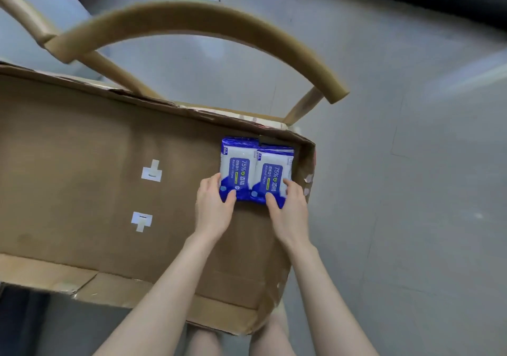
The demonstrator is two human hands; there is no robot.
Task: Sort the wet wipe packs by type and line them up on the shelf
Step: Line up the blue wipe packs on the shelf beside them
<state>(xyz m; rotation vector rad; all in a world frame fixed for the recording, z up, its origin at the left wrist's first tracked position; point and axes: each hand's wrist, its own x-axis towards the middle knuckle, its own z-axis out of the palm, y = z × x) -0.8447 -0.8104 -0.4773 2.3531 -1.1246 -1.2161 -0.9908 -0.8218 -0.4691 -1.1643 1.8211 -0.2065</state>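
- Now, nearest the camera, two bare forearms reach forward over the near edge of a flattened open box (82, 149).
- The left hand (215, 207) grips the near end of the left pack (238, 163), thumb on its face and fingers round its left edge.
- The right hand (289, 210) holds the right pack (275, 169) the same way, thumb on top and fingers curled at its right edge.
- Both packs lie flat on the cardboard in the box's far right corner, side by side and touching, the right one set slightly nearer.
- They look alike: white face, deep blue ends, "75%" and "Alcohol Wipes" printed along the length. The film looks glossy and probably slippery.
- Layered blue edges at their far ends suggest more packs underneath; how many I cannot tell.
- Step in hand, as I judge it: squaring up one type into a row, with the box seemingly serving as the shelf.
- The next move likely calls for pushing both packs flush to the far wall, near ends level, before letting go.
- Two white tape patches (151, 173) sit on the cardboard, well to the left.
- Beyond the box curves a wooden chair (192, 18) back, then grey floor (411, 108).
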